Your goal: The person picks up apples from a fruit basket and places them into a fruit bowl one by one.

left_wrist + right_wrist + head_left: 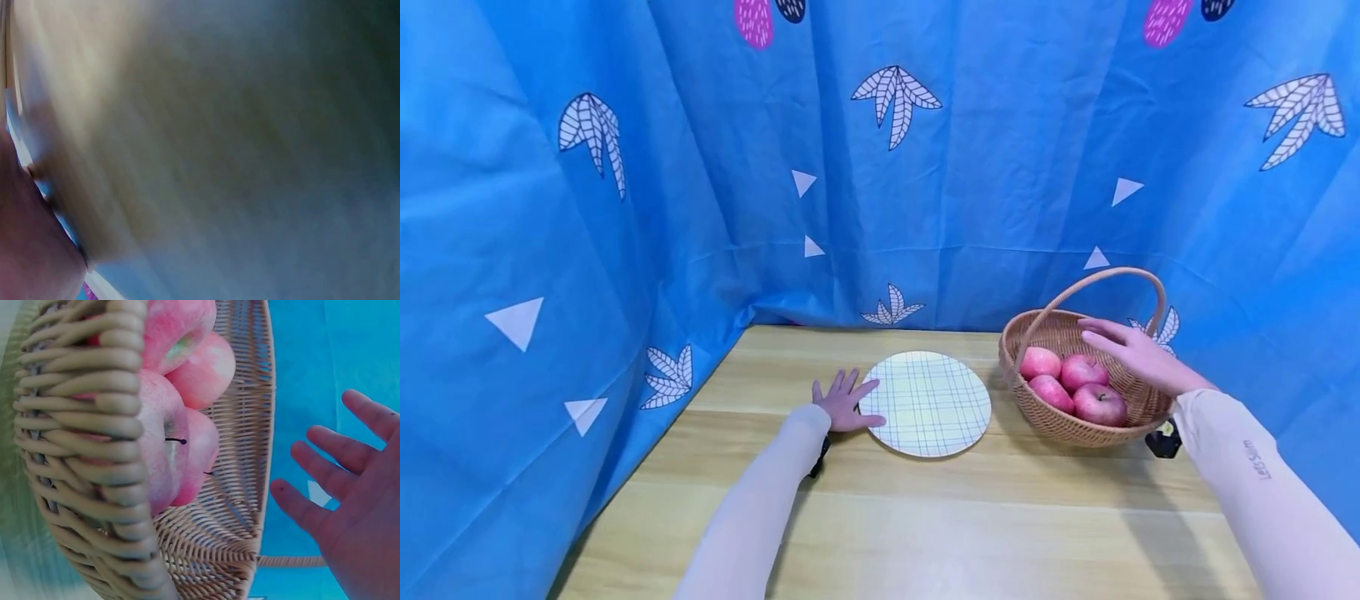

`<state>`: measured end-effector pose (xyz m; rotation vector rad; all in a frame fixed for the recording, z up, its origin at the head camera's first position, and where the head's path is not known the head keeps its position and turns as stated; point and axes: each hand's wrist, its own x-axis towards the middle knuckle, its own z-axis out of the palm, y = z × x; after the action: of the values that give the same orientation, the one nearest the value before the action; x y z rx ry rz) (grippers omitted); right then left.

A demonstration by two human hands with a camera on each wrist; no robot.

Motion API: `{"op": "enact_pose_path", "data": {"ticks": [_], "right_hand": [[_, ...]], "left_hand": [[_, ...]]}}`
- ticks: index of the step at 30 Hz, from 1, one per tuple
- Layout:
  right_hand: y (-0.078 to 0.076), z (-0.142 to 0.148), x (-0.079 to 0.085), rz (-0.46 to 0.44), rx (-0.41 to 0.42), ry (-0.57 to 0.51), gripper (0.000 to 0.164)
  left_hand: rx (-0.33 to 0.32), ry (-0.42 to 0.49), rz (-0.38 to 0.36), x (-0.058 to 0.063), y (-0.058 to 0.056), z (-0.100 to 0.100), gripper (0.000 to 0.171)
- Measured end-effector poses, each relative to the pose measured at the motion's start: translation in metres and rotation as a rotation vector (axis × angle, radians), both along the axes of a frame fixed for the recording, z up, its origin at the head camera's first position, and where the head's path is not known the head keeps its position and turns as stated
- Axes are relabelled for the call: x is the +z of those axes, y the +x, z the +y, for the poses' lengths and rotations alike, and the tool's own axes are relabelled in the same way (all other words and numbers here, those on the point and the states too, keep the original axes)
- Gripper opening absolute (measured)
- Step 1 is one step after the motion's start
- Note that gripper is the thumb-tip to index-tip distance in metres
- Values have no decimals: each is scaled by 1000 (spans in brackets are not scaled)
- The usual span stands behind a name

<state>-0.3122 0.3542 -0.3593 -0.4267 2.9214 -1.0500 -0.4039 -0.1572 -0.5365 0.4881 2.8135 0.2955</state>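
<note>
A round plate (925,404) with a pale checked pattern lies on the wooden table. My left hand (846,403) is at its left edge, fingers spread, with thumb and forefinger overlapping the rim in the head view. To the right stands a wicker basket (1071,432) with an arched handle (1120,272), holding several red apples (1100,405). Above the basket's right part hovers my right hand (1138,357), its fingers extended and nothing in its grasp. In the right wrist view, the apples (164,440) show behind the woven rim, and the right hand's fingers (340,450) are apart from them.
A blue curtain (880,208) with leaf and triangle prints surrounds the wooden table (925,533) at the back and sides. The basket handle arches up beside the right hand. The left wrist view is mostly a blurred, close tabletop (206,156).
</note>
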Motion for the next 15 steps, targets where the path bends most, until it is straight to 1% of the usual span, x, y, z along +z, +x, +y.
{"op": "enact_pose_path", "data": {"ticks": [5,8,12,15], "right_hand": [[-7,8,-16,-39,-28,-26,67],[-12,11,-21,-60,-50,-46,69],[-19,12,-22,-94,-76,-74,72],[-24,12,-21,-121,-85,-101,74]], "left_hand": [[-3,-42,8,3,0,1,101],[-15,-47,9,4,1,0,100],[-30,-9,25,3,3,-1,99],[-21,2,26,-1,3,-1,101]]}}
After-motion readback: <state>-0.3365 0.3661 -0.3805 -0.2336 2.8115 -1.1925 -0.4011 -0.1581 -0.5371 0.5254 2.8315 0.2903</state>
